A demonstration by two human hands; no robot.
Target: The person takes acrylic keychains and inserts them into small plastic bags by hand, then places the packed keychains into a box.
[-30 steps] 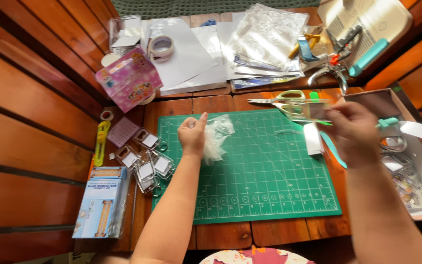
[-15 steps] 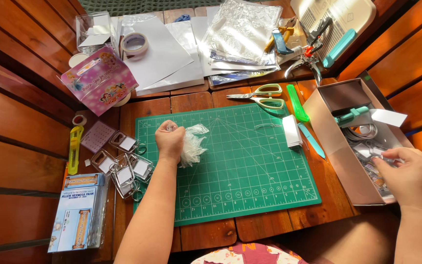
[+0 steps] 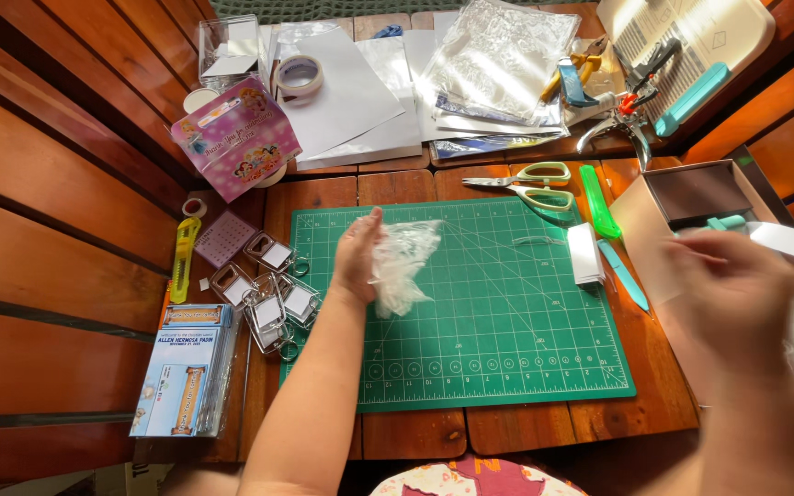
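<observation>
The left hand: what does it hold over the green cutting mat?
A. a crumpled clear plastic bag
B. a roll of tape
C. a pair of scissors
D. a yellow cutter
A: the left hand grips a crumpled clear plastic bag above the green cutting mat; the scissors lie apart.

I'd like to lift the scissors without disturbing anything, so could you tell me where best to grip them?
Grip the green-handled scissors by their looped handles, coming from above at the right end. They lie flat just beyond the green cutting mat, with the closed blades pointing left and the loops beside the green bar.
</observation>
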